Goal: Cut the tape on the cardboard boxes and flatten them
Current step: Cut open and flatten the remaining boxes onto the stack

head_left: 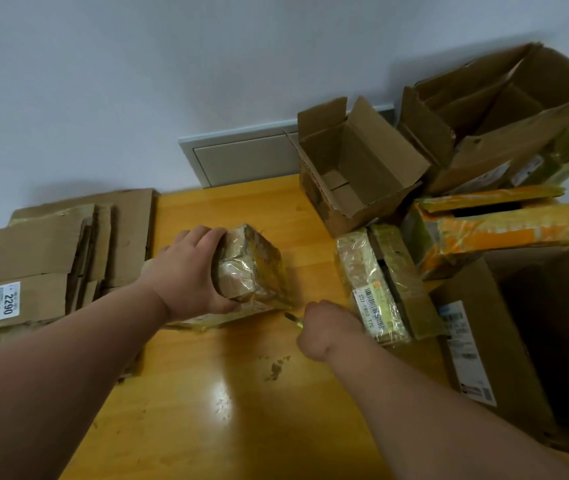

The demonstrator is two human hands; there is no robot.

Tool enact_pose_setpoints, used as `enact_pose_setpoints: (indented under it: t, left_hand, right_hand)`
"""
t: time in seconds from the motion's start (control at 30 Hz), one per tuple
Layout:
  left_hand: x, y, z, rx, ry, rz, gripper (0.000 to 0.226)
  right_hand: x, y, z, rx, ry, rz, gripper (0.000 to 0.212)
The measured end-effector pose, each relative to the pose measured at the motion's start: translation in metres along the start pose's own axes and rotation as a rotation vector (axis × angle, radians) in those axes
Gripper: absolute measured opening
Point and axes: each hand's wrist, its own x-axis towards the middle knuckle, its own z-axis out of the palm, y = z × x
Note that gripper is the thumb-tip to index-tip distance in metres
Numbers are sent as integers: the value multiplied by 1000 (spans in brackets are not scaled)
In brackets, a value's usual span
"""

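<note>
1. A small taped box (252, 268) is seen at the centre of the frame, standing on a yellow wooden table (241, 393); it is wrapped in shiny clear tape and is tilted a little.
2. The box is gripped by the left hand (186, 271) from its left side; the fingers are curled over the top edge and the thumb is pressed on the near face.
3. The right hand (328, 327) is closed as a fist around a small cutter (293, 319), just right of the box; only the tip of the cutter is seen, and it is placed at the lower right corner of the box; if the blade touches the tape cannot be told.
4. A stack of flattened cardboard (61, 261) is laid at the left of the frame; a white label with "2290" is seen on it.
5. Another taped box (380, 282) with a barcode label is laid just right of the right hand.
6. Open boxes are piled at the upper right: a brown one (355, 168), a bigger one (504, 116) behind it, and an orange-taped one (497, 230) under them; a large dark box (535, 341) is placed at the right edge.
7. A white wall (172, 81) is seen behind the table.
</note>
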Motion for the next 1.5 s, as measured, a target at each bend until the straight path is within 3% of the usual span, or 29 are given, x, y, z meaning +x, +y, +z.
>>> enact_pose_setpoints:
  t: [0.13,0.27,0.3,0.4,0.47,0.53,0.83,1.2,1.5]
  left_hand:
    - [-1,0,-2,-36,13,-21,125]
    - [-6,-3,-2,-48,24,-23,127]
    - [-7,-4,-1,-45,25,-21,127]
    - [-10,-2,1,-39,33,-21,126]
    - [-10,1,2,-37,35,-10,124]
    - [-11,3,2,-26,36,1,122]
    - [-12,7,7,29,59,0,122]
    - [-9,5,9,29,51,4,125]
    - [-8,2,10,-2,57,24,126]
  right_hand:
    - [-4,-5,-21,144,-4,31,32]
    - [-14,-3,-48,225,-174,79,19]
    - [-16,1,-56,257,-157,97,11]
    - [-19,12,-74,562,58,93,18]
    - [-22,7,-81,790,149,-15,19]
    - [-25,-4,-83,869,164,-131,23]
    - [-25,-32,-79,821,243,-256,10]
    - [-16,-34,-87,639,337,-258,12]
    - [-10,-30,-83,660,343,-306,19]
